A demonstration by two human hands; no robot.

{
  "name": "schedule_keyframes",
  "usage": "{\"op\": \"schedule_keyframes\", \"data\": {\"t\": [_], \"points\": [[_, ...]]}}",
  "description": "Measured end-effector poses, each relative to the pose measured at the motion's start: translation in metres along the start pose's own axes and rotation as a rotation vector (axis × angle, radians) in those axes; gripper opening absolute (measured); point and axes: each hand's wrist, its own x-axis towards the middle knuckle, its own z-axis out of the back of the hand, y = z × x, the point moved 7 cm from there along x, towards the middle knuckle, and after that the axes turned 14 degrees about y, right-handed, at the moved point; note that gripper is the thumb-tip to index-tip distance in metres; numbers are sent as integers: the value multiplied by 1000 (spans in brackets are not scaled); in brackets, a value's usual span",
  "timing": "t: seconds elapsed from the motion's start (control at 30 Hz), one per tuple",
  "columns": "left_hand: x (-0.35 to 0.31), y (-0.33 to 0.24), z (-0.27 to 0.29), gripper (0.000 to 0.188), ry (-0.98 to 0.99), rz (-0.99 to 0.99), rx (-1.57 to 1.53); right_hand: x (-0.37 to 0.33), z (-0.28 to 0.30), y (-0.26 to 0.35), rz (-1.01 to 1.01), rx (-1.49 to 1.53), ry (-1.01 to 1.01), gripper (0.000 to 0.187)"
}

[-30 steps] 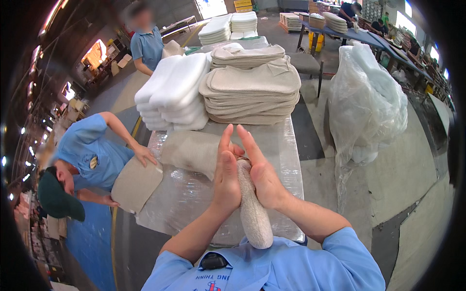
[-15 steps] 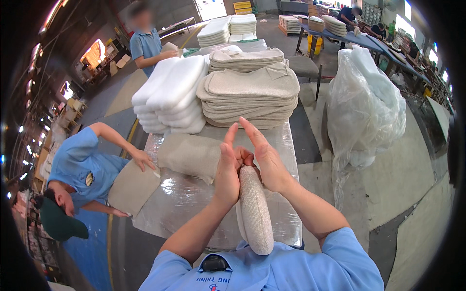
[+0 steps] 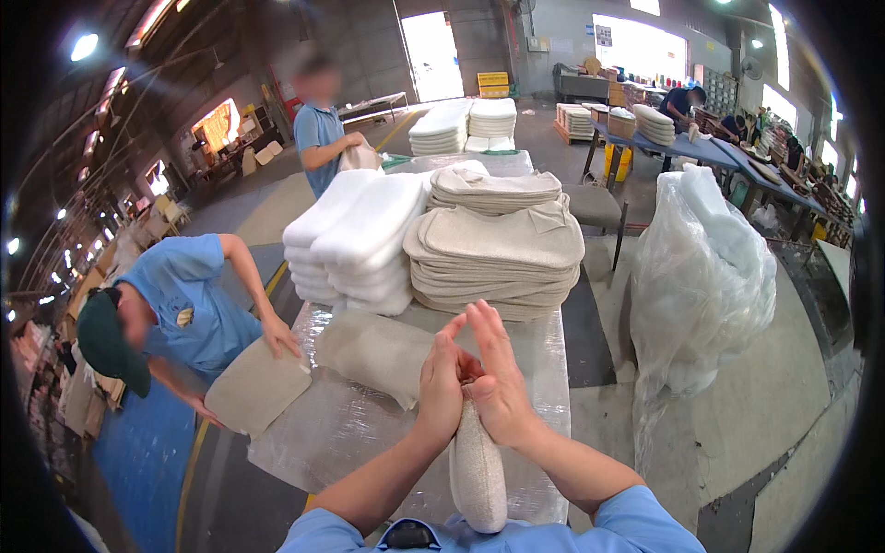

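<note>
A padded beige fabric cushion (image 3: 479,475) stands on its edge in front of my chest, its near end against my shirt. My left hand (image 3: 444,382) and my right hand (image 3: 498,387) press its far end between them from the two sides. The outstretched fingers lean together above that end, tips almost meeting. Some curled fingers and the cushion's far tip are hidden between the palms. Just beyond, a flat beige fabric cover (image 3: 373,355) lies on the plastic-wrapped table (image 3: 359,452).
Stacked beige covers (image 3: 493,263) and white foam pads (image 3: 355,244) stand farther back on the table. At the left a co-worker (image 3: 189,300) holds another beige cover (image 3: 258,387); a second person (image 3: 323,138) stands behind. A plastic-wrapped bundle (image 3: 701,286) is at right.
My view has tilted up, so the scene sits lower. Both hands still grip the cushion's far end, the fingertips now closer together. The co-worker's cover has shifted slightly.
</note>
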Motion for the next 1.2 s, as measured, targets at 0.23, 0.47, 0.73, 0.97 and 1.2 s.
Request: {"op": "schedule_keyframes", "data": {"t": [0.23,0.47,0.73,0.97,1.2], "points": [[-79,-25,-38,85,242,-356,483,-68,-28,26,-73,168,127,108],[-69,3,-51,91,322,-508,125,-65,-29,49,75,40,147,111],[-78,25,-41,94,291,-396,168,-98,-20,34,16,369,63,109],[-83,112,-51,79,158,-310,-8,-121,-17,42,-138,315,112,135],[-46,210,1,70,400,28,384,-161,7,68,-307,521,90,139]]}}
